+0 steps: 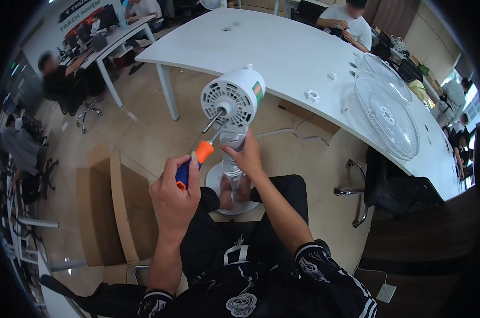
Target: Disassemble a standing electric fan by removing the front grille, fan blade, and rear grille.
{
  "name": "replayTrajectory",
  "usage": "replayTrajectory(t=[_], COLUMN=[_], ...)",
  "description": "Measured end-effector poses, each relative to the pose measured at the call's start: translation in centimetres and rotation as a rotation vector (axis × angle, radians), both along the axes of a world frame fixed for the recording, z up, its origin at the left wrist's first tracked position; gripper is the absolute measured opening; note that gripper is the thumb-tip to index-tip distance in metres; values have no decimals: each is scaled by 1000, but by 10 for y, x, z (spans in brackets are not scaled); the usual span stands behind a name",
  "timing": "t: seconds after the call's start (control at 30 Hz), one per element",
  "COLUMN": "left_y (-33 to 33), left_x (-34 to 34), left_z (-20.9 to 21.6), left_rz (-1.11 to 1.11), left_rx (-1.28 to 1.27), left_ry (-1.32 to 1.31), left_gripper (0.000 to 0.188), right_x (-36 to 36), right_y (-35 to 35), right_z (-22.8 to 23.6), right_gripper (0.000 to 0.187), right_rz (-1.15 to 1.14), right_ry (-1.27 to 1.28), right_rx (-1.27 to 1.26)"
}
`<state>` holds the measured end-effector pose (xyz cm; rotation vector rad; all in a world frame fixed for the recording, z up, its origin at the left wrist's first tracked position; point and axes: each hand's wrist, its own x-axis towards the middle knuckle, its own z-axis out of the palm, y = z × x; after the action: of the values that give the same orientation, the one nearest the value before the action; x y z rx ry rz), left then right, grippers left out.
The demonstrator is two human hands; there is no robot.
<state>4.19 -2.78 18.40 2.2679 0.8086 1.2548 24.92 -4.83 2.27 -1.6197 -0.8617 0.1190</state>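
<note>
A white fan motor housing (227, 100) with a vented face and a metal shaft stands on a pale column above a round white base (217, 185). My right hand (246, 153) is wrapped round the neck just below the housing. In my left hand (177, 192) is a screwdriver (205, 150) with an orange and blue handle. Its shank points up toward the underside of the housing, near the shaft. I cannot tell whether its tip touches a screw. My feet rest on the base, on both sides of the column.
A white table (240, 40) lies ahead and to the right, with round clear fan grilles (387, 114) and a small white plastic part (311, 95) on it. An opened cardboard box (99, 212) stands at my left. A black swivel chair (394, 185) is at right. Another person (351, 24) sits across the table.
</note>
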Motion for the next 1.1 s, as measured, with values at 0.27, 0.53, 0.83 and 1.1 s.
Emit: replayTrajectory(t=[0.27,0.53,0.83,1.1], left_y=[-19,21,22,26], left_x=[-1,-6,-32,-24], left_z=[16,18,-6,-27], left_rz=[43,81,-294,37], left_rx=[-139,-422,-841,-462], left_ry=[105,73,-54,80], left_gripper=[23,27,46,39], right_x=[-5,-1,9,-2], right_y=[1,12,7,-11], right_z=[-8,-11,-27,-7], right_gripper=[75,78,78,77], right_rz=[-10,-12,7,-47], right_ry=[-43,-49,-68,-156], right_rx=[25,49,-17,52])
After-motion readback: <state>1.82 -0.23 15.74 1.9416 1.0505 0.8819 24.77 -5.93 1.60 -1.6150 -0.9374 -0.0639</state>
